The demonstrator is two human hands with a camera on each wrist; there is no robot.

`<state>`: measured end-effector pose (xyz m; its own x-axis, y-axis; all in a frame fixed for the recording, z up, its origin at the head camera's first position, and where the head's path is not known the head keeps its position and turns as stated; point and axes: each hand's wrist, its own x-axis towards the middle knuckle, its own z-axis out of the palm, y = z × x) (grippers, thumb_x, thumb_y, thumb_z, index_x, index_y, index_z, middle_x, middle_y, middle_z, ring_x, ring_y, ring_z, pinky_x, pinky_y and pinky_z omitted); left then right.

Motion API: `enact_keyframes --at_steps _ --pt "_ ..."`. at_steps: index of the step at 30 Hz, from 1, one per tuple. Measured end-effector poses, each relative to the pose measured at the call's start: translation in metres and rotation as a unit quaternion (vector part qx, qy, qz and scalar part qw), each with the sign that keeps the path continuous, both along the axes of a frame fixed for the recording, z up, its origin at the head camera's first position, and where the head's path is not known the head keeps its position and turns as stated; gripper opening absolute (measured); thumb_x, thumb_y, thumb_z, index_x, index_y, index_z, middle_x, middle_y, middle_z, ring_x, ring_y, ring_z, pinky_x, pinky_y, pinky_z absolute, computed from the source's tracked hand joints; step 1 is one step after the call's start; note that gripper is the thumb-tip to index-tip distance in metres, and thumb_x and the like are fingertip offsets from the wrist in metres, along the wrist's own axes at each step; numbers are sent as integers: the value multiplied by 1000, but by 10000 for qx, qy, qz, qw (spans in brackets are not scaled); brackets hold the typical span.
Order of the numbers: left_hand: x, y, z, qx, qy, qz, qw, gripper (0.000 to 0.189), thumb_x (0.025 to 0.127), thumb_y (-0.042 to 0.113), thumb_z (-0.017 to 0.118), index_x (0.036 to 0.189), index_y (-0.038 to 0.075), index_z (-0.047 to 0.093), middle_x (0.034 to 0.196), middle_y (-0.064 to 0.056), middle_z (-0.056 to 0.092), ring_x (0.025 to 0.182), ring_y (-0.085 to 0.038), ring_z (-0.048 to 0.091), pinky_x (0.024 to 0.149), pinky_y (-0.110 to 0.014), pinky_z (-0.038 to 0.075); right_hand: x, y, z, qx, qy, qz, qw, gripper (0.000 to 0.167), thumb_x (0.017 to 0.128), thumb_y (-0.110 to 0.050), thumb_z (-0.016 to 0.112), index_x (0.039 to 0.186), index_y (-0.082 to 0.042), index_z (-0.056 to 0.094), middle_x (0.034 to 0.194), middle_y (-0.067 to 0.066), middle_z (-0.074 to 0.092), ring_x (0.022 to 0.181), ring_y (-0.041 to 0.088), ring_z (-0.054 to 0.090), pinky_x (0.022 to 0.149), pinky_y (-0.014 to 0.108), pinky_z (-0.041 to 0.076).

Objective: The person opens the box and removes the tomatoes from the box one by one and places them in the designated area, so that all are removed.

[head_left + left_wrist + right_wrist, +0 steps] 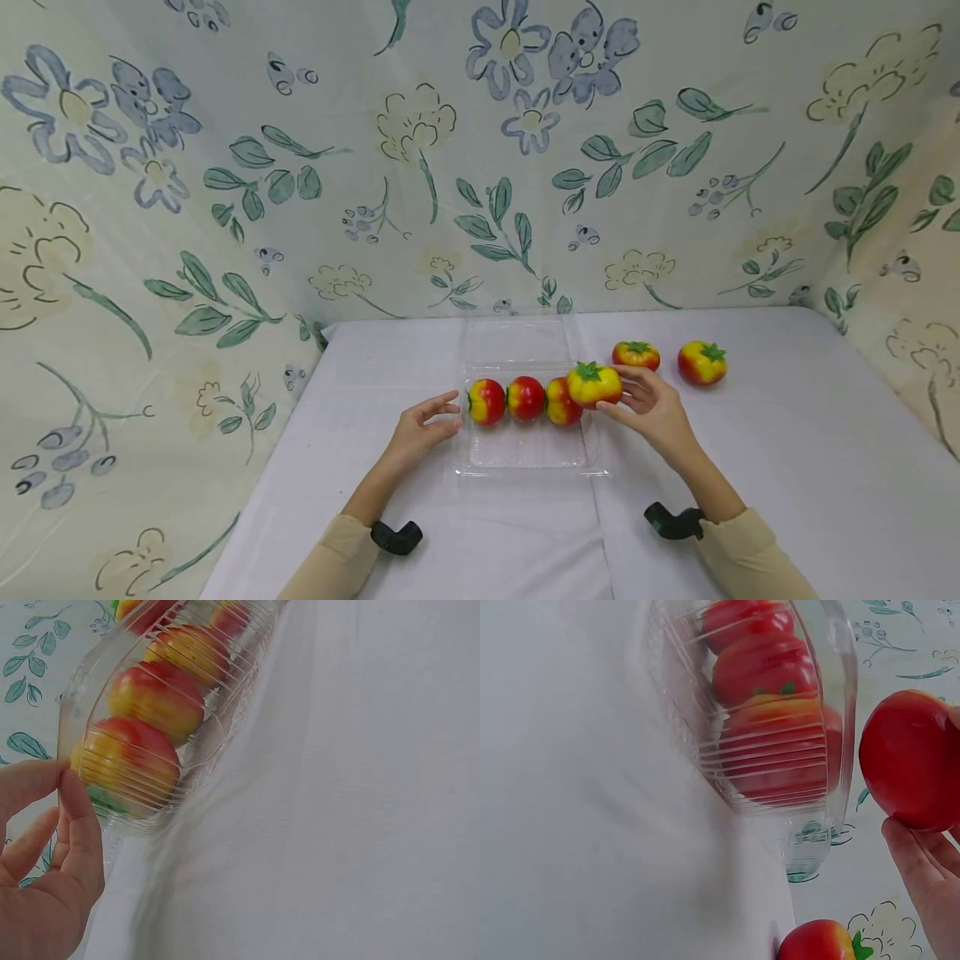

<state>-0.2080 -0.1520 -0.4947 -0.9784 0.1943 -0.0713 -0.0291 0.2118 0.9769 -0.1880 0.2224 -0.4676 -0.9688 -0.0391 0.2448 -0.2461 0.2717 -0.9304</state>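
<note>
A clear plastic clamshell box (525,454) lies with its lid (516,340) folded back, away from the person. Three red-and-yellow tomatoes, artificial-looking with green tops, sit in a row across it; the leftmost tomato (487,402) is nearest the left hand (422,429). That hand pinches the box's left rim (69,727) between thumb and finger. Over the box's right end, the right hand (656,414) grips another tomato (595,384) by its side, with its green top facing up. From the right wrist, this tomato (909,761) shows a smooth red underside beside the box wall.
Two more tomatoes rest on the white-covered table (360,350) right of the box: one (636,355) just behind the right hand, one (702,364) farther right. A flowered cloth (420,208) hangs behind. Dark curved pieces (397,538) sit at both wrists.
</note>
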Motion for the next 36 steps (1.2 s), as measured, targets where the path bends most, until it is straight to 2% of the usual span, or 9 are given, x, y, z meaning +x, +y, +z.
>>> enact_keyframes --at_steps 2,8,11,16,22,28,29,35,36 --pt "-5 -2 -11 22 4 35 10000 49 92 18 73 138 11 60 117 -11 66 95 -23 66 91 -33 55 0 2 -1 23 -19 -78 10000 59 86 -12 79 136 0 51 140 20 52 119 22 57 91 17 48" --pt "-5 -1 -9 83 -16 -22 10000 51 92 14 73 141 7 57 121 -18 64 88 -22 66 87 -27 56 -2 9 -6 19 -41 -209 9998 58 88 -15 78 136 1 50 142 21 50 125 33 53 91 15 47" --pt "-5 -1 -9 129 21 -54 9999 52 93 12 72 141 4 55 122 -20 63 85 -22 65 85 -26 56 -2 13 -7 -41 -1 -200 9998 58 89 -14 77 137 2 49 143 22 47 126 33 52 91 15 47" --pt "-7 -2 -11 96 18 -67 9999 51 92 14 73 140 7 57 119 -16 65 85 -20 66 85 -25 56 0 19 -5 1 5 -335 9994 59 89 -13 77 137 3 47 143 23 46 123 25 54 90 15 47" --pt "-7 -3 -12 38 26 -26 10000 50 91 16 74 138 10 60 116 -12 66 83 -21 66 85 -26 56 2 27 -7 136 -104 -617 9979 59 90 -15 76 138 3 47 142 22 46 124 32 52 89 13 46" --pt "-6 -3 -12 52 -36 -15 10000 50 91 17 74 138 12 60 116 -10 66 83 -24 64 86 -27 56 3 36 -12 185 -58 -732 9971 58 90 -15 75 137 5 46 140 24 46 114 9 54 87 12 47" --pt "-6 -3 -12 57 -29 -19 10000 50 91 17 74 139 11 60 116 -10 66 84 -25 64 87 -28 56 3 38 -14 188 -47 -760 9969 58 90 -15 75 136 5 46 140 24 46 114 8 54 87 11 47" --pt "-7 -3 -13 73 -7 -26 10000 50 91 17 75 139 10 60 117 -11 66 84 -24 65 86 -27 56 0 49 -25 287 47 -961 9950 60 90 -23 77 135 2 48 140 24 46 117 21 56 85 9 47" --pt "-7 -4 -13 75 -19 -21 10000 50 91 17 75 138 11 60 116 -11 66 84 -23 65 86 -26 56 -1 52 -27 302 75 -994 9946 60 89 -25 77 135 1 48 139 23 47 116 19 56 85 9 48"
